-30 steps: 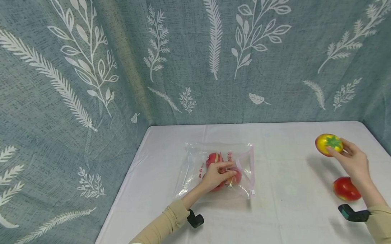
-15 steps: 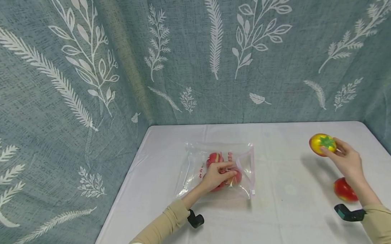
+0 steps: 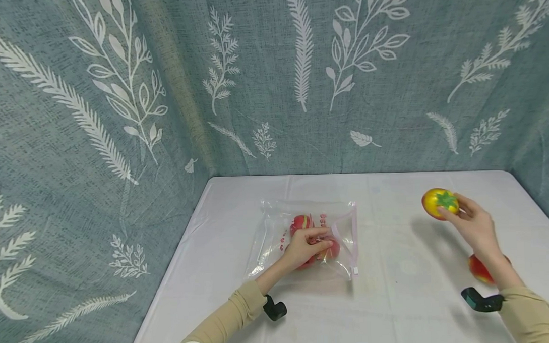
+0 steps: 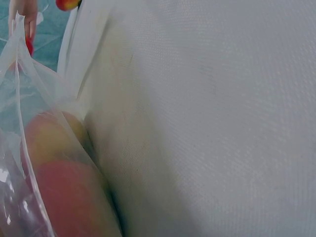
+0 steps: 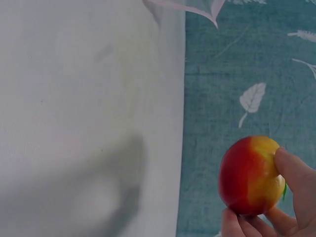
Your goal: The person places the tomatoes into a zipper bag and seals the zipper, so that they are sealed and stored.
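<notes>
A clear zip bag (image 3: 346, 224) with red printing and a pink zip edge lies on the table, that edge facing right. Several red-and-yellow fruits (image 3: 300, 224) are inside it. My left hand (image 3: 302, 249) lies over the bag and pinches its film near the zip side, covering part of the fruits. In the left wrist view the film stands raised beside the bagged fruits (image 4: 71, 197). My right hand (image 3: 478, 230) holds a red-and-yellow fruit (image 3: 432, 202) with a green star-shaped top above the table, thumb on one side and fingers on the other (image 5: 249, 175).
Another red fruit (image 3: 478, 269) lies on the table at the right, partly hidden behind my right wrist. The white-covered table (image 3: 397, 308) meets a green leaf-patterned curtain (image 3: 271, 91) at the back and sides. Black wrist cameras (image 3: 275, 309) hang below both wrists.
My right hand has moved left with the fruit, toward the bag. Its wrist now covers more of the fruit on the table. My left hand and the bag stay put.
</notes>
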Demonstrator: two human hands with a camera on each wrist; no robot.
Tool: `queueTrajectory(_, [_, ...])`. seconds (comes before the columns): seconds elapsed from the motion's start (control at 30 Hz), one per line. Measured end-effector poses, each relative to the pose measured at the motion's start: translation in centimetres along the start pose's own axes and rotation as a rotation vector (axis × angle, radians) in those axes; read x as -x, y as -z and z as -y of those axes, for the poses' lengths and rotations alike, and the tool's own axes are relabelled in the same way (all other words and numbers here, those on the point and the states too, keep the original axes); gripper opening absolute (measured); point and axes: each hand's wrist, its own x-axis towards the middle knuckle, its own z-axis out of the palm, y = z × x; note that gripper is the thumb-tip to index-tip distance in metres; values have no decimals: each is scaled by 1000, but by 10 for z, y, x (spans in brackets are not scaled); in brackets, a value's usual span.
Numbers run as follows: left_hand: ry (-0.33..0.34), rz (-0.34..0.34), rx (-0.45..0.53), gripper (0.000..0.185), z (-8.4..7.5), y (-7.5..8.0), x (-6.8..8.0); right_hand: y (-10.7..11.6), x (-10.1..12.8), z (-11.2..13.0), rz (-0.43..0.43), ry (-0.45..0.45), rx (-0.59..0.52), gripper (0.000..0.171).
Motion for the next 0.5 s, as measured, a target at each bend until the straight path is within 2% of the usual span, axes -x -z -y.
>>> queueTrajectory(0.2, [16,14,13,39,-2,0,0,-8,-3,0,4,-2,-37,81])
queueTrajectory(0.43, [-8,19,-8,35,-30,4,11,-18,-2,5,77,37,-44,83])
queueTrajectory(0.5, [-9,19,-5,35,-32,4,12,-23,-5,1,70,24,-54,81])
